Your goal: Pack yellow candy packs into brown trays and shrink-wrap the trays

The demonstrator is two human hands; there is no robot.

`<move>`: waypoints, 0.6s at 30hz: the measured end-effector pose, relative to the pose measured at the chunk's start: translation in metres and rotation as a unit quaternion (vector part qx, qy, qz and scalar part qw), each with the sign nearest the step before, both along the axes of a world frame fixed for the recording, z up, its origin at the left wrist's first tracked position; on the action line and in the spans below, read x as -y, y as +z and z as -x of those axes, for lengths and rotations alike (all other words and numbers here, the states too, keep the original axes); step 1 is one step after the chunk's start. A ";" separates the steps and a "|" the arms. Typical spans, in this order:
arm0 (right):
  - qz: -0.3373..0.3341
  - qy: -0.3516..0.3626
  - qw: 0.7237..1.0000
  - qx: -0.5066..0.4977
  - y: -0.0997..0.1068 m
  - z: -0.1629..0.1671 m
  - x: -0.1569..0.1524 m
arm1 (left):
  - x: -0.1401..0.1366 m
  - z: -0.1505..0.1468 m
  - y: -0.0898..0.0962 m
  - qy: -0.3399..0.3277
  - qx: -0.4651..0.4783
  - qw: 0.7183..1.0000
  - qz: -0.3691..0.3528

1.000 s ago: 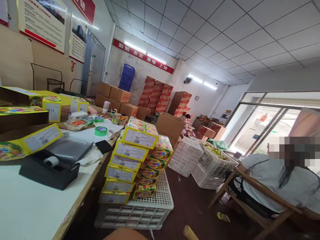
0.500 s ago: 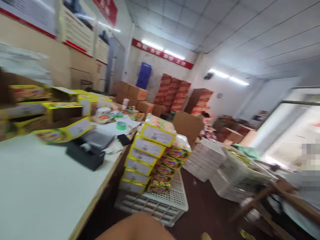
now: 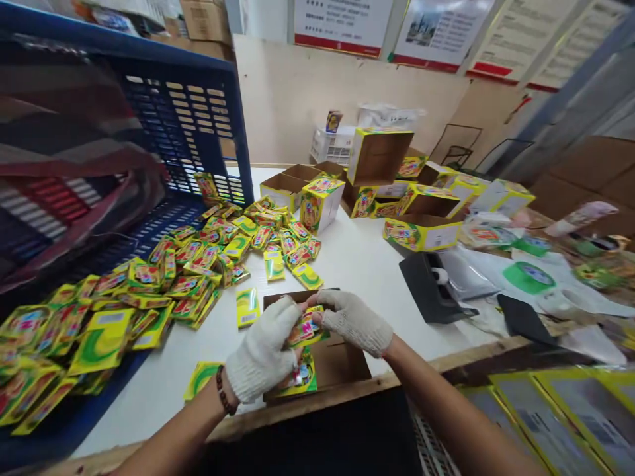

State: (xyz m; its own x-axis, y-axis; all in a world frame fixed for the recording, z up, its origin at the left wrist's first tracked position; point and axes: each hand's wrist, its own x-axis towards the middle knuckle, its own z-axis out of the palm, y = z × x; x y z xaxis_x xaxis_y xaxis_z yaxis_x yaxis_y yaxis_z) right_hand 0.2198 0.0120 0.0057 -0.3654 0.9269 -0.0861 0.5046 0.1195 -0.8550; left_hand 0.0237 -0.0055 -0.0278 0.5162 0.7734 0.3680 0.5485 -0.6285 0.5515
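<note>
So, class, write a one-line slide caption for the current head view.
White-gloved left hand and right hand hold a printed packet over an open cardboard box, near heaped packets.

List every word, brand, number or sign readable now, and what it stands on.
"N", apparently, on the held packet; its other lettering is unclear.
Wall posters: Chinese characters, too small and blurred.
Upright yellow box: colourful lettering, too blurred.
Loose barcoded packet: print too small.

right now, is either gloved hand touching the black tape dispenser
No, the white-gloved left hand and right hand meet at a small yellow packet, and the black dispenser sits apart on the white tabletop.
</note>
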 end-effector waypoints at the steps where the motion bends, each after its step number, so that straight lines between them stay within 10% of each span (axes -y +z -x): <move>1: -0.005 0.031 0.998 0.056 0.007 -0.003 -0.001 | 0.002 -0.004 -0.002 -0.004 -0.004 1.000 -0.010; 5: 0.015 0.098 0.955 0.279 0.032 -0.013 -0.007 | 0.002 0.002 -0.007 0.013 -0.007 0.998 -0.053; 9: 0.074 0.152 0.883 0.439 0.037 -0.014 -0.010 | -0.015 0.035 0.000 0.169 -0.025 0.985 -0.022; 18: 0.112 0.240 0.797 0.543 0.015 0.016 -0.002 | -0.058 0.056 -0.032 0.330 -0.292 0.883 0.162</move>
State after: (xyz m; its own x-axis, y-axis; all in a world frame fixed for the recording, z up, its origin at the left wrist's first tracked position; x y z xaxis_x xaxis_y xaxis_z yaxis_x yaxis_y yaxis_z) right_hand 0.2040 0.0138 0.0205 -0.2704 0.6200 -0.7365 0.9042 0.4263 0.0270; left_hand -0.0327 0.0522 -0.0595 -0.0577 0.9925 -0.1077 0.9865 0.0733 0.1466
